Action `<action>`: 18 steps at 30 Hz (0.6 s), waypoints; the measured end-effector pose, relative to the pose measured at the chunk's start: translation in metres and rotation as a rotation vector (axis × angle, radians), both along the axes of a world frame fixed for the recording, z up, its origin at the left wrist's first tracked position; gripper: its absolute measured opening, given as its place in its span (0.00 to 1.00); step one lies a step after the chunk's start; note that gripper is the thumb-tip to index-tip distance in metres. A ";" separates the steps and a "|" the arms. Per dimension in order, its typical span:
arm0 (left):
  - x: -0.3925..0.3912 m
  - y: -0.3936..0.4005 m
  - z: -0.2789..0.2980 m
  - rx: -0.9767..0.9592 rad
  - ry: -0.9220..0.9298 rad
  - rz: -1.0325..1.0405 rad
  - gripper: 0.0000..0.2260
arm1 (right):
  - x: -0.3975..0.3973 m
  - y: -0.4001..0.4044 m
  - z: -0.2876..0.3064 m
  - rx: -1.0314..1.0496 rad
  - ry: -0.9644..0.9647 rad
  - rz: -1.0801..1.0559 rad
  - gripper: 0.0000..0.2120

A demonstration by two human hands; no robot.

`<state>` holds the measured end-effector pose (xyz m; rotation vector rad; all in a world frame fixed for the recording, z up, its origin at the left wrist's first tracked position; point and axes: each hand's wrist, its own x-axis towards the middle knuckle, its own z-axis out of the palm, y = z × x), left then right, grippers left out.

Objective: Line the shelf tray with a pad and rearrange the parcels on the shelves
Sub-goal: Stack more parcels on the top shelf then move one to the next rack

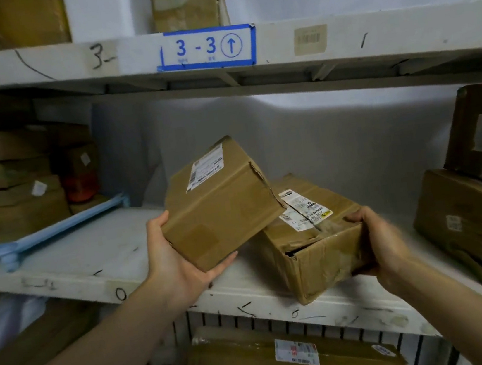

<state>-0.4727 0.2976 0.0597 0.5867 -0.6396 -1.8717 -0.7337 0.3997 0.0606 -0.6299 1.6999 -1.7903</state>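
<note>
While both arms reach into the middle shelf (pixel 96 256), this is how things stand:

Left hand (pixel 176 261): closed round the near lower corner of a tilted parcel (pixel 221 203), thumb on its side, fingers beneath.
Right hand (pixel 385 243): wrapped round the right end of a dented box (pixel 313 252) sitting at the shelf's front edge.
Contact: tilted parcel leans on the dented box.
Labels: one white shipping label on each held parcel, print too small to read.
Sign (pixel 207 49): blue-framed "3 - 3" with an up arrow on the upper shelf edge; handwritten "3" beside it.
Pad (pixel 41 236): pale blue, at the shelf's left end under a stack of parcels (pixel 10 188).
Right end: two more boxes (pixel 469 225).
</note>
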 end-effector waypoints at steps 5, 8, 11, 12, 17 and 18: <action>0.062 0.002 -0.007 0.023 0.014 0.178 0.21 | 0.041 -0.016 0.014 -0.056 0.099 0.067 0.10; 0.096 0.005 -0.008 0.030 0.068 0.294 0.23 | 0.067 -0.025 0.025 -0.097 0.148 0.106 0.07; 0.126 0.010 -0.011 0.001 0.115 0.359 0.24 | 0.092 -0.032 0.036 -0.161 0.216 0.152 0.03; 0.137 0.012 -0.012 -0.008 0.128 0.388 0.25 | 0.102 -0.035 0.039 -0.186 0.242 0.171 0.03; 0.176 0.031 -0.006 -0.073 0.203 0.534 0.20 | 0.141 -0.041 0.055 -0.335 0.439 0.299 0.08; 0.184 0.034 -0.003 -0.102 0.223 0.564 0.19 | 0.151 -0.042 0.059 -0.371 0.471 0.325 0.09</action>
